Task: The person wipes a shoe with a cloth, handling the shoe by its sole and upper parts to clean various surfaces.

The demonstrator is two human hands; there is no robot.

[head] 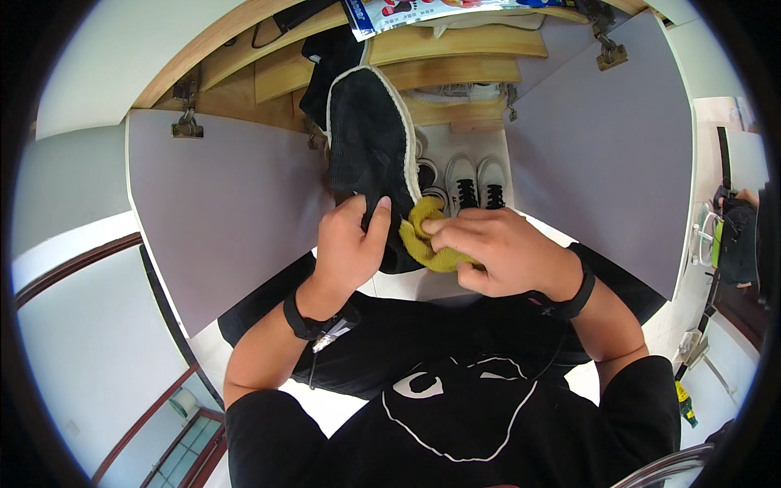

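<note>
A tall black shoe or boot (369, 131) with a white sole edge is held upright before me, its sole side partly facing the camera. My left hand (354, 241) grips its black fabric near the lower end, thumb on top. In my right hand (503, 250) is a bunched yellow-green cloth (436, 244), which lies against the lower right edge of the black item. My fingers and the cloth cover that part of the edge. Another black piece (329, 73) shows behind it at the upper left; whether the two are joined, I cannot tell.
Around the work stands a cabinet with wooden shelves (457, 43) and two opened doors, left (226, 201) and right (604, 152). White sneakers with black laces (462, 180) stand at its bottom, beside other shoes. A printed plastic packet (427, 15) lies above. At far right, a person's arm shows.
</note>
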